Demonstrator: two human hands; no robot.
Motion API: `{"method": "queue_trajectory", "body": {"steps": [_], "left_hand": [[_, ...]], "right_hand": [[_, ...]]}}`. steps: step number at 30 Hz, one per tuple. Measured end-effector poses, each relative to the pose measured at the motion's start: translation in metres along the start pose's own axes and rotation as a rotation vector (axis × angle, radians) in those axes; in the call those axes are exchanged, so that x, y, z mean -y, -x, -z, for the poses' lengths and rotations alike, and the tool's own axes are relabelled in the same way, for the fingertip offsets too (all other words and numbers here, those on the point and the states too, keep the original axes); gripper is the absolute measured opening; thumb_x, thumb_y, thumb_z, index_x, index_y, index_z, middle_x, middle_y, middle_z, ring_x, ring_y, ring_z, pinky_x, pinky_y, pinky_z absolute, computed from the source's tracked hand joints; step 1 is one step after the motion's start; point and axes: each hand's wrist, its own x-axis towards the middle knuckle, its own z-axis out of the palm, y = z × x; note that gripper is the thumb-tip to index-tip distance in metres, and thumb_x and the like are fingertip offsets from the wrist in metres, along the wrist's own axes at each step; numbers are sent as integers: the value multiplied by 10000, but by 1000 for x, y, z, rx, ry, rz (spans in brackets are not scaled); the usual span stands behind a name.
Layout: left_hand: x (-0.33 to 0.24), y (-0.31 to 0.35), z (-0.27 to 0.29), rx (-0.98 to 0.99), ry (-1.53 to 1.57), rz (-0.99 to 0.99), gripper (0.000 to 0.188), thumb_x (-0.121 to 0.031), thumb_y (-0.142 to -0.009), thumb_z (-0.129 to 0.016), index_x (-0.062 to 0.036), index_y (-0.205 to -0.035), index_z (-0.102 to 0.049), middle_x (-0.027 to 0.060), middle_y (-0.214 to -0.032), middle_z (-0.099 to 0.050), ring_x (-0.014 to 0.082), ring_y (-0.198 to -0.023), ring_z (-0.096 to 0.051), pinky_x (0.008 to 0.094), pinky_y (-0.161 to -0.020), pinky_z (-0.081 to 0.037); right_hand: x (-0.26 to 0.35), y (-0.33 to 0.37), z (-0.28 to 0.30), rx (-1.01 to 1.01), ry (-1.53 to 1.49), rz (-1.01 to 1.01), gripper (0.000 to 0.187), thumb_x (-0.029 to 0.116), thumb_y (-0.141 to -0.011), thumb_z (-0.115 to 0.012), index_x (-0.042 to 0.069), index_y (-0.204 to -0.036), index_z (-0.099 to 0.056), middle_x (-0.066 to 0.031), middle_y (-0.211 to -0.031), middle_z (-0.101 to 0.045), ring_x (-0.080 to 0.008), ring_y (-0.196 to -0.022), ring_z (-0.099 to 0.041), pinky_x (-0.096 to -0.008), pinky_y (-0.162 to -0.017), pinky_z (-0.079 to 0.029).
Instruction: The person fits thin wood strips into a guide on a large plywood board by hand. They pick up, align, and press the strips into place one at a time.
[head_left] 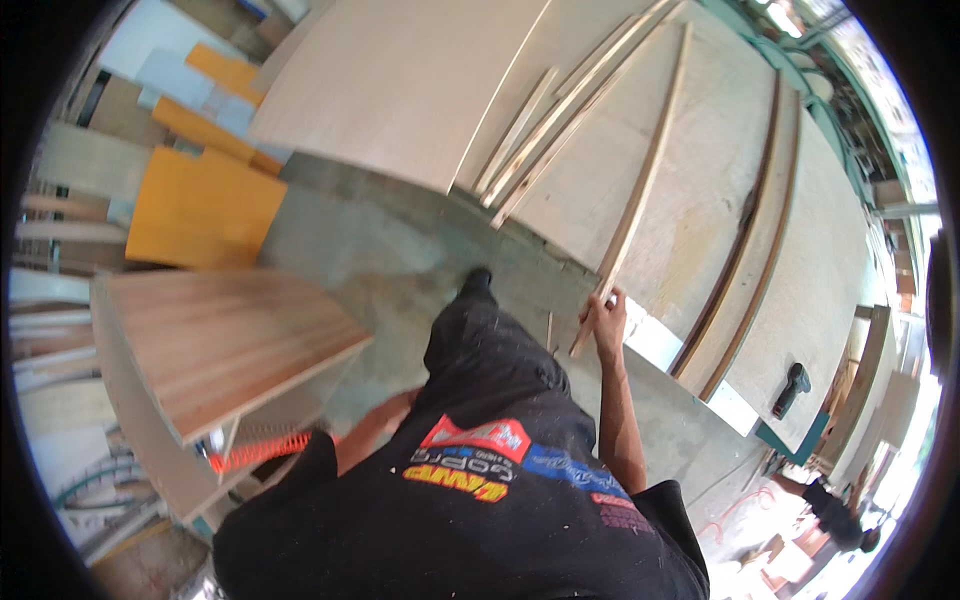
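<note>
My right hand [606, 322] is closed around the near end of a long, thin wooden strip [648, 170]. The strip slants away from me across a big pale wooden panel [725, 150] on the worktable, and its near tip sticks out past the table's edge. My left hand [404, 402] hangs low beside my dark trousers; the fingers are hidden behind my body and shirt. Left of the held strip, several more wooden strips [560, 120] lie side by side on the panel. To its right run two darker, longer strips [755, 235].
A cordless power tool [792, 390] lies at the table's right corner. On my left stands a wood-topped unit [240, 335] with a red cable beneath it. Orange boards [205, 210] lean farther back. Another person [835, 512] is at the far lower right.
</note>
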Motion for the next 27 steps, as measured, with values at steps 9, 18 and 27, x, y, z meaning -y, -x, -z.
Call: {"method": "queue_trajectory", "body": {"steps": [9,18,27], "left_hand": [[-63,-37,31,47,-172,8,199,-159,-915,-645,-33,-1065,-680,17,-940,-679,151,-859,-601,299,-788,-475],[-95,-64,46,99,-274,-15,222,-175,-916,-645,-30,-1080,-677,39,-966,-680,176,-888,-607,315,-807,-479],[-107,-82,55,130,-328,-24,245,-192,-916,-645,-27,-1095,-674,61,-992,-681,201,-916,-613,331,-825,-483]], "right_hand": [[3,6,-10,-143,-58,-4,405,150,-933,-657,7,-1277,-498,-70,-739,-617,-163,-538,-642,-311,-471,-515],[3,7,-9,-190,-35,13,446,175,-914,-664,-5,-1293,-512,-90,-748,-626,-174,-548,-651,-316,-486,-513],[11,16,-14,-234,-47,12,464,186,-906,-659,-31,-1296,-533,-83,-755,-630,-166,-552,-646,-302,-499,-511]]}}
